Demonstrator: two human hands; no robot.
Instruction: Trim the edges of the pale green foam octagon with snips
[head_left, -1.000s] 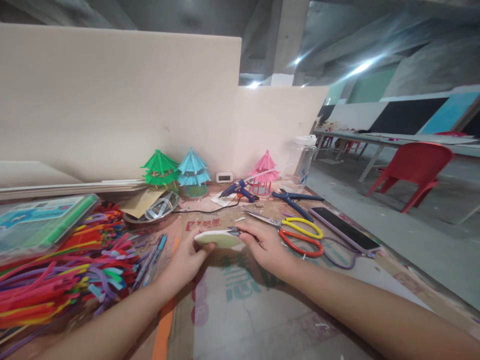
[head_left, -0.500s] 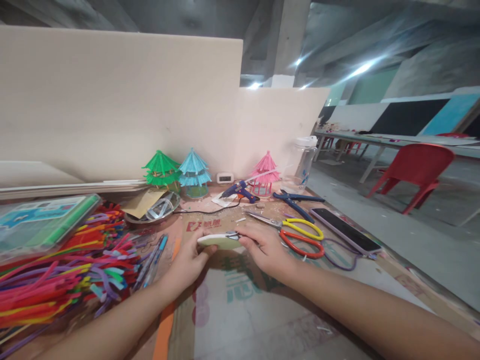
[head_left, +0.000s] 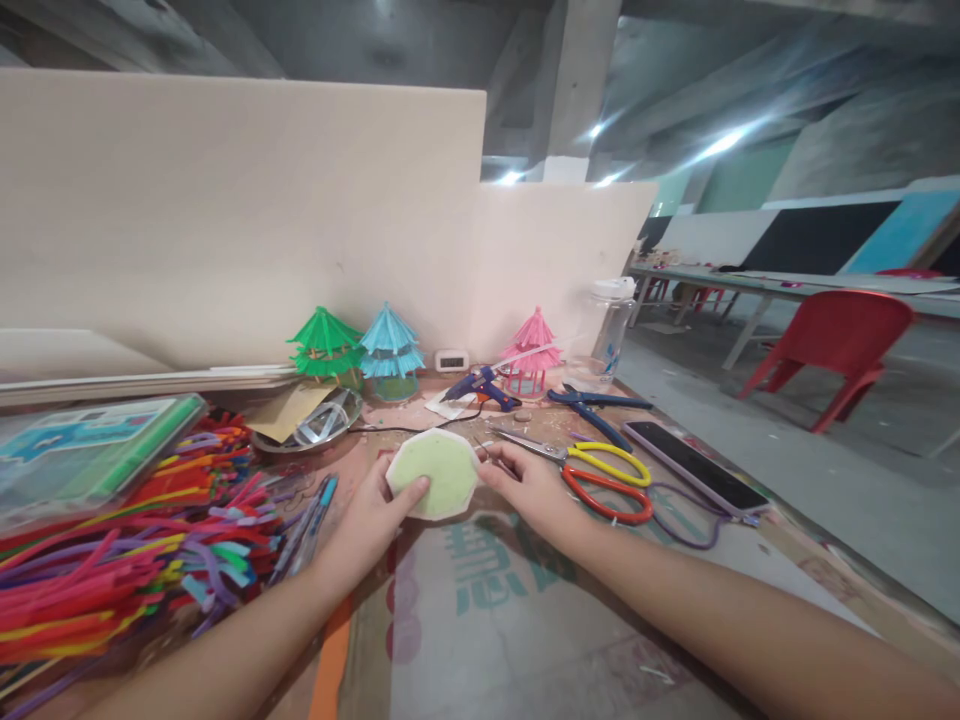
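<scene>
My left hand (head_left: 382, 505) grips a pale green disc (head_left: 435, 478) with a white, many-sided rim, thumb on its face and fingers behind. The green face is tilted up toward me. At the disc's right edge is my right hand (head_left: 529, 490), its fingers curled and closed; a thin dark thing shows at its fingertips, too small to name. Just beyond that hand lie large scissors (head_left: 577, 460) with one yellow and one red handle loop.
Pipe cleaners (head_left: 112, 560) and pens (head_left: 307, 525) lie left. Behind stand green (head_left: 324, 345), blue (head_left: 391, 350) and pink (head_left: 532, 350) small pagodas, a glue gun (head_left: 480, 385) and a clear bottle (head_left: 611, 325). Pliers (head_left: 596, 408) and a phone (head_left: 694, 465) lie right.
The disc was nearly edge-on and has been turned so its green face shows fully. My right hand has drawn slightly right, and its fingers no longer overlap the rim as much.
</scene>
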